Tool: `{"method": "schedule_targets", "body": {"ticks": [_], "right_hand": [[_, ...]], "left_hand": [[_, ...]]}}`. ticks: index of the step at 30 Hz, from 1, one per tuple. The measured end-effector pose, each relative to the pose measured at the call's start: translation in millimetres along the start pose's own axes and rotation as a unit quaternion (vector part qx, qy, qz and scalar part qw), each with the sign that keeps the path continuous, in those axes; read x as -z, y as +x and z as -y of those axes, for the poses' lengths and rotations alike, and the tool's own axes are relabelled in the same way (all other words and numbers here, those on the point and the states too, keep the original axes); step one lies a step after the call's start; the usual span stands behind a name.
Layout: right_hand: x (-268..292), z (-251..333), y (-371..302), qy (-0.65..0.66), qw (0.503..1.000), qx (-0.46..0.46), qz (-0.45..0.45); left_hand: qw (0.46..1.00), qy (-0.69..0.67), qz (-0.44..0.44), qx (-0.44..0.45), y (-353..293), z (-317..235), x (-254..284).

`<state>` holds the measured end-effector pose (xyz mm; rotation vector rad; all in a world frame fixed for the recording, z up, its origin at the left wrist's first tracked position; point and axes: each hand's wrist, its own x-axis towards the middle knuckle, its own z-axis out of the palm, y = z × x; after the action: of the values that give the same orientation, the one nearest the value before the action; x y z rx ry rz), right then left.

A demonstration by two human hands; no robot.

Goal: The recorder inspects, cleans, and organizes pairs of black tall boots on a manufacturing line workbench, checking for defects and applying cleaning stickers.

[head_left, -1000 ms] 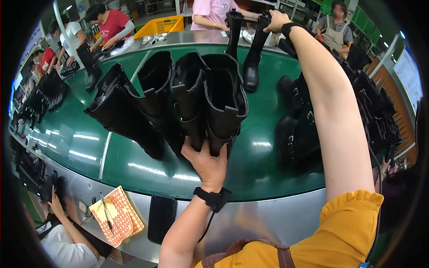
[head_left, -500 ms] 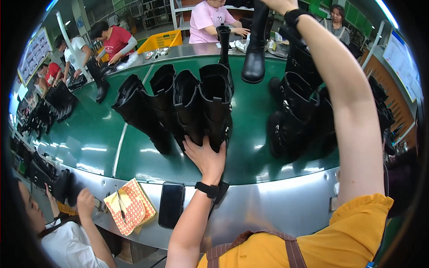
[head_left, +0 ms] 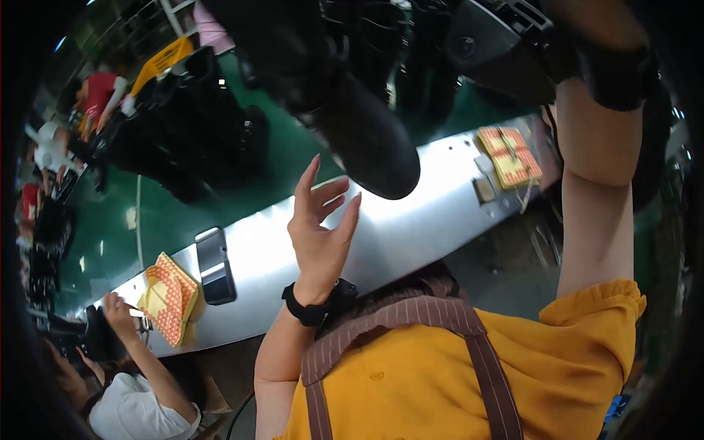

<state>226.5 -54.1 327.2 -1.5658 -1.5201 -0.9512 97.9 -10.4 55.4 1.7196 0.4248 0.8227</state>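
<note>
A black boot [head_left: 367,143] hangs toe-down over the metal near edge [head_left: 271,249] of a green work surface [head_left: 246,202], its shaft running out of view overhead. The left hand [head_left: 319,231] is empty, thumb and fingers spread beside the toe; whether they touch cannot be told. The right hand [head_left: 598,22] blurs at upper right, its grasp unclear. Good handling probably calls for cupping the foot in the left palm before any turn, keeping the sole off the metal and clear of the phone [head_left: 216,265].
</note>
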Motion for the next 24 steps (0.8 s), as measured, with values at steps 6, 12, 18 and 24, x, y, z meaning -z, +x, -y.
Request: {"method": "schedule_targets", "body": {"ticks": [6, 12, 18, 24], "right_hand": [[31, -6, -49, 0.119, 0.992, -0.011, 0.048], [38, -15, -68, 0.234, 0.972, 0.019, 0.032], [24, -27, -155, 0.214, 0.973, -0.05, 0.064], [37, -47, -189, 0.205, 0.946, -0.241, 0.078]], "left_hand": [[0.991, -0.119, -0.004, -0.06, -38, 5, -19], [0.995, -0.081, 0.066, 0.002, -59, 10, -8], [0.965, -0.146, 0.104, 0.192, -69, 65, -14], [0.914, -0.264, -0.025, 0.307, -49, 77, 2]]}}
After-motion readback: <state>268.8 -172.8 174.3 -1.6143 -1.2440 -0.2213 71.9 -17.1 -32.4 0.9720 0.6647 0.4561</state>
